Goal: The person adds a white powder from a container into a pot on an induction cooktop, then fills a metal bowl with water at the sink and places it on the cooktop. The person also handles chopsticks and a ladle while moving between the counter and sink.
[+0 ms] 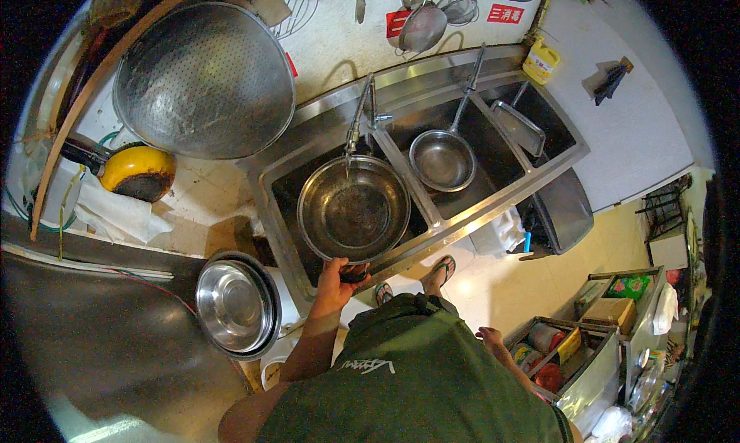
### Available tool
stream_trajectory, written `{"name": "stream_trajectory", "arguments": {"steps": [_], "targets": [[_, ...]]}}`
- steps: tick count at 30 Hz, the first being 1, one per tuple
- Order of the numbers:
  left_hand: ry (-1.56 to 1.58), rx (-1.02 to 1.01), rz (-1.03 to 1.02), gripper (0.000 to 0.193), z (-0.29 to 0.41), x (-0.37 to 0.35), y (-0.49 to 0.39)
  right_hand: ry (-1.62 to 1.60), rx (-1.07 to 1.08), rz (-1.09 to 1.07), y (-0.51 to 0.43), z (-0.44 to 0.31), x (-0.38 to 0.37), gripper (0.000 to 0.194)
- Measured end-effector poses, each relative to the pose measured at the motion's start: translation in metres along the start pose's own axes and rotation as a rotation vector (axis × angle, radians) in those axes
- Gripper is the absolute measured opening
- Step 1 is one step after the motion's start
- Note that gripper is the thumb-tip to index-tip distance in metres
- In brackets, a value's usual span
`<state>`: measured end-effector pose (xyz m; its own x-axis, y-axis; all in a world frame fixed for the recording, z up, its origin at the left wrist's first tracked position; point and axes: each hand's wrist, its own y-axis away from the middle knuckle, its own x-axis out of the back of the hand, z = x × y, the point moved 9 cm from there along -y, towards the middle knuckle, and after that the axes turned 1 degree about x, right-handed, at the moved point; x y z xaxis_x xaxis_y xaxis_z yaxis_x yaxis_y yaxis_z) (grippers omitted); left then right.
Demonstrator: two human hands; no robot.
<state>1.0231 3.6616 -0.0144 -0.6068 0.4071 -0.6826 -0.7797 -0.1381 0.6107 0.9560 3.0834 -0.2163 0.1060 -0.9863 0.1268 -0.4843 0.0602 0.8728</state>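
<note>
My left hand (336,284) grips the near edge of a round metal pan (354,209), which is over the left basin of a steel sink. A dark part, perhaps a handle, shows under the fingers. The pan lies beneath a faucet with a spring hose (354,130). My right hand (489,334) hangs at my right side, away from the sink; no object shows in it, and its fingers are too small to read. A steel ladle-like pan (443,160) with a long handle rests over the middle basin.
A large perforated metal strainer (205,81) and a yellow pan (139,168) are on the left. Stacked steel bowls (234,304) stand below the sink's left end. A yellow jug (541,61) sits at its far right corner. Metal shelving (589,373) with goods stands behind on the right.
</note>
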Motion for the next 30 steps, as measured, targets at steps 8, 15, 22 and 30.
{"name": "stream_trajectory", "arguments": {"steps": [8, 15, 22, 30], "targets": [[-0.079, -0.019, 0.002, 0.033, 0.002, 0.002, 0.001, 0.007, 0.001, 0.060, 0.002, -0.004, 0.001, 0.034], [-0.080, -0.018, 0.000, 0.036, 0.002, 0.000, 0.001, 0.020, -0.020, 0.051, 0.007, -0.012, -0.001, 0.033], [-0.018, 0.019, 0.016, 0.031, 0.001, 0.000, 0.002, -0.008, -0.011, 0.036, 0.003, -0.008, -0.001, 0.033], [-0.023, 0.035, 0.042, 0.031, -0.002, 0.001, 0.003, -0.025, 0.002, 0.014, -0.005, 0.000, 0.002, 0.034]]}}
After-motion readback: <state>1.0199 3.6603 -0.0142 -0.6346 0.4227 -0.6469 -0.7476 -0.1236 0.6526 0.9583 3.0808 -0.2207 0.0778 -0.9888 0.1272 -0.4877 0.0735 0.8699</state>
